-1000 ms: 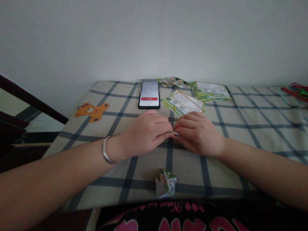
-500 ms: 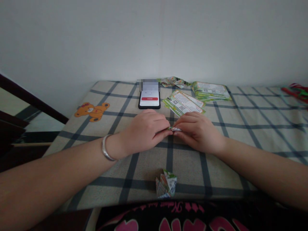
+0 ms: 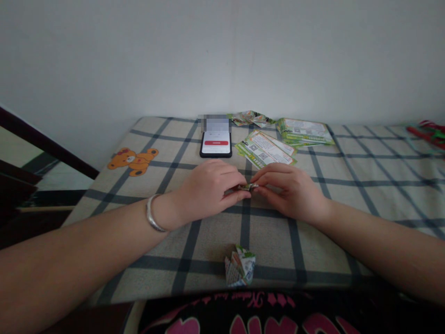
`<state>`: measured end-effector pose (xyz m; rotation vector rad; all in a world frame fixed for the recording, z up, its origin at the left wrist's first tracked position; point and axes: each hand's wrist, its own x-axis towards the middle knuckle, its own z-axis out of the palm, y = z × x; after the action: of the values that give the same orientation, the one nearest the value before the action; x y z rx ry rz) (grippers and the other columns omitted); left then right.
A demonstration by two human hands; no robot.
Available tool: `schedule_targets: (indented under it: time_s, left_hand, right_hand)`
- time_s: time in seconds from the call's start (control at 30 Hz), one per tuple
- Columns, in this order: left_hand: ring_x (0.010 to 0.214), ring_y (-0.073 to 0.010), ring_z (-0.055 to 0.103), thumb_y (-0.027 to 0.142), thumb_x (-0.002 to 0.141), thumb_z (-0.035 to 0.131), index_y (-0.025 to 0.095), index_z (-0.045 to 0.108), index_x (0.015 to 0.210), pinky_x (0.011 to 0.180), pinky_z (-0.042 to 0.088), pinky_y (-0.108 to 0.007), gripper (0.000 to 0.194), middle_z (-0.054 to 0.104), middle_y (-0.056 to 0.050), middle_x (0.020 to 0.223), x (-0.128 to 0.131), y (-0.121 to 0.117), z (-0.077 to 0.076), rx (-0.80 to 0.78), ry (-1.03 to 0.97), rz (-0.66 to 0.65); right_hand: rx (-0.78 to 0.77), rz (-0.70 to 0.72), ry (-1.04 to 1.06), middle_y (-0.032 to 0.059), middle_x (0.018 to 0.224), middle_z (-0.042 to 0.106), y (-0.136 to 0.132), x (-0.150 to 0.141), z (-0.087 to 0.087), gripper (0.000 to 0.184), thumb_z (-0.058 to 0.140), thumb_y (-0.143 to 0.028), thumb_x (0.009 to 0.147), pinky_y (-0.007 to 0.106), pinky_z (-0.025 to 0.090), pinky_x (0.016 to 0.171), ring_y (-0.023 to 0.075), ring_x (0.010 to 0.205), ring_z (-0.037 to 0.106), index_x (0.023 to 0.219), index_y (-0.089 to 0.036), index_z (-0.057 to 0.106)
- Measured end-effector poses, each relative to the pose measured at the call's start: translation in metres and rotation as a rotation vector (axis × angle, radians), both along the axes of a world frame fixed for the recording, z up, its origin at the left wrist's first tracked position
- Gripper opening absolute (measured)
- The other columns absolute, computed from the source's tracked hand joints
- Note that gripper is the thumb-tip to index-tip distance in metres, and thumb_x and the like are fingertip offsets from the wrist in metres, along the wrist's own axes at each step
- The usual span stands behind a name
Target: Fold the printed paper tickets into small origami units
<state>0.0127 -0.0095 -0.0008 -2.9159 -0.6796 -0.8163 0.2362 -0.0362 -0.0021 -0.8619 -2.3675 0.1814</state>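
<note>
A small piece of folded printed paper (image 3: 248, 187) is pinched between my two hands above the checked cloth. My left hand (image 3: 213, 190), with a silver bangle at its wrist, grips the paper's left part, and its fingers cover much of it. Thumb and fingertips of my right hand (image 3: 292, 191) are closed on the right end. Nearer to me, close to the table's front edge, stands another folded paper piece (image 3: 240, 266) with pointed flaps in white, green and orange. Neither hand touches it.
A phone (image 3: 216, 146) with a lit screen lies beyond my left hand. Printed leaflets (image 3: 266, 148), a leaflet stack (image 3: 306, 131) and more folded paper (image 3: 252, 118) lie along the wall. A bear picture (image 3: 132, 161) is at left, red and green items (image 3: 429, 133) far right.
The paper between my fingers has shifted slightly left and now shows a darker, flatter face. My right fingertips have changed their hold a little. Everything else stays put.
</note>
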Motion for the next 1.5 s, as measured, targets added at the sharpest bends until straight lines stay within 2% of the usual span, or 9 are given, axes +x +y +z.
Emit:
schedule_targets:
  time_s: [0.1,0.3,0.53,0.83,1.03,1.27,1.5]
  left_hand:
    - [0.085,-0.0163,0.062,0.029,0.091,0.059,0.016,0.065,0.092,0.076,0.047,-0.028,0.015,0.067,-0.003,0.088,-0.0005,-0.0007,0.0008,-0.031,-0.097,-0.02]
    - [0.079,-0.0138,0.06,0.019,0.087,0.062,0.016,0.065,0.082,0.072,0.046,-0.026,0.007,0.064,-0.002,0.081,0.0014,-0.0026,0.0003,-0.093,-0.145,-0.021]
    - [0.078,-0.0131,0.058,0.021,0.088,0.063,0.016,0.064,0.081,0.071,0.047,-0.025,0.009,0.062,-0.001,0.08,0.0026,-0.0053,0.0018,-0.237,-0.16,-0.057]
    - [0.079,-0.0127,0.058,0.021,0.088,0.063,0.016,0.063,0.081,0.072,0.047,-0.025,0.009,0.063,-0.001,0.082,0.003,-0.006,0.0041,-0.234,-0.147,-0.077]
    - [0.08,-0.0126,0.059,0.021,0.088,0.063,0.017,0.064,0.082,0.073,0.047,-0.025,0.008,0.064,-0.002,0.083,0.0017,-0.0023,0.0018,-0.227,-0.171,-0.09]
    - [0.078,-0.0114,0.058,0.015,0.085,0.062,0.017,0.062,0.079,0.073,0.046,-0.024,0.006,0.062,0.001,0.078,0.0032,-0.0038,0.0045,-0.248,-0.215,-0.059]
    - [0.081,-0.0119,0.057,0.016,0.083,0.058,0.017,0.057,0.081,0.074,0.047,-0.025,0.002,0.06,0.001,0.084,0.0027,-0.0022,0.0053,-0.379,-0.216,0.035]
  right_hand:
    - [-0.013,-0.021,-0.01,0.0061,0.093,0.07,0.001,-0.0001,-0.0007,0.013,0.056,-0.021,0.091,0.03,0.052,0.074,0.0168,0.086,0.064,0.087,-0.016,0.067]
    - [0.005,-0.051,-0.001,0.0056,0.1,0.07,-0.0018,-0.0013,-0.0036,0.014,0.06,-0.024,0.089,0.03,0.052,0.075,0.0167,0.089,0.065,0.1,-0.018,0.067]
    - [0.047,-0.008,0.003,0.0042,0.095,0.072,-0.0069,-0.0014,0.0,0.009,0.059,-0.023,0.091,0.026,0.052,0.07,0.0147,0.086,0.067,0.095,-0.019,0.067]
    - [0.116,0.022,-0.009,0.0022,0.095,0.074,-0.0046,-0.0009,0.0011,0.007,0.061,-0.021,0.089,0.026,0.052,0.068,0.0141,0.083,0.069,0.091,-0.019,0.068]
    - [0.075,0.027,0.039,0.0022,0.094,0.074,-0.0024,0.0001,0.0002,0.006,0.062,-0.019,0.087,0.028,0.052,0.07,0.0146,0.084,0.069,0.089,-0.02,0.068]
    - [0.035,0.052,0.127,0.0033,0.095,0.073,-0.0041,-0.0012,0.0007,0.007,0.063,-0.014,0.086,0.027,0.053,0.073,0.0133,0.086,0.068,0.089,-0.019,0.067]
    - [0.0,0.034,0.181,0.0058,0.099,0.071,-0.0019,0.0001,-0.0005,0.007,0.061,-0.013,0.086,0.029,0.054,0.077,0.0143,0.089,0.067,0.09,-0.018,0.066]
